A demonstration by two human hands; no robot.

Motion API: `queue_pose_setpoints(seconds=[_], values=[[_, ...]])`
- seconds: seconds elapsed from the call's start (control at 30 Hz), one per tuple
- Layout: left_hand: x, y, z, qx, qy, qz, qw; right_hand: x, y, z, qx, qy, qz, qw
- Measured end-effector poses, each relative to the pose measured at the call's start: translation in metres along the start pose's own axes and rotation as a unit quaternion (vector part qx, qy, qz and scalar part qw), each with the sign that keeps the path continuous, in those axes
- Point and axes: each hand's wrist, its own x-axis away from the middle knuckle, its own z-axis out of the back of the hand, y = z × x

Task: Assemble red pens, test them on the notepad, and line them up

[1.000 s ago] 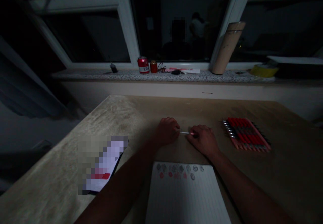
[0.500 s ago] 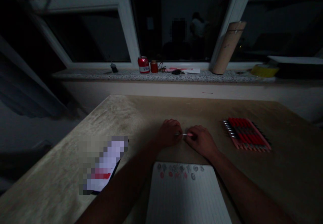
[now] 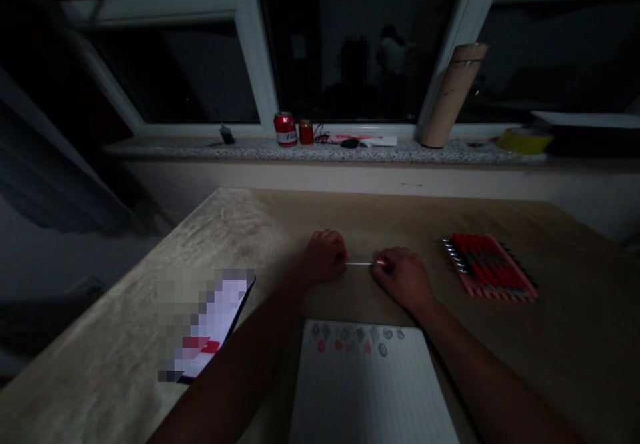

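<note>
Above the notebook, my left hand point(image 3: 325, 256) and my right hand point(image 3: 404, 276) are both closed, a short gap apart. A thin white rod point(image 3: 359, 264), like a pen refill, spans the gap between them. A small bit of red shows at the left fingertips. Between my right thumb and fingers is a pinkish-red pen part point(image 3: 382, 263) at the rod's right end; the rest of it is hidden. Below the hands lies a lined notebook point(image 3: 367, 391) with small dark and red pencil-like shapes drawn along its top.
A neat row of red pens and pencils point(image 3: 493, 267) lies on the table to the right. A phone point(image 3: 220, 324) lies at left, partly blurred. On the windowsill stand a red can point(image 3: 285, 129), a small red jar point(image 3: 306, 133), a tall tan cylinder point(image 3: 454, 95) and yellow tape point(image 3: 525, 141).
My left hand has moved left, away from my right hand. The gap has widened and more of the white rod shows. The right hand has barely moved.
</note>
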Motion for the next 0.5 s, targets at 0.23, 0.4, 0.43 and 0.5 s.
queue_pose_setpoints(seconds=[0.23, 0.4, 0.43, 0.5], values=[[-0.001, 0.013, -0.002, 0.007, -0.013, -0.037, 0.999, 0.001, -0.002, 0.003, -0.003, -0.006, 0.022, 1.0], [-0.001, 0.014, -0.003, 0.011, -0.026, -0.032, 0.999, 0.002, -0.003, 0.001, -0.009, -0.003, 0.024, 1.0], [-0.001, 0.013, -0.003, 0.011, -0.028, -0.03, 0.999, 0.002, -0.004, 0.0, -0.011, -0.002, 0.025, 1.0], [0.0, 0.013, -0.002, 0.014, -0.027, -0.03, 0.999, 0.002, -0.004, -0.001, -0.02, -0.001, 0.031, 0.999]])
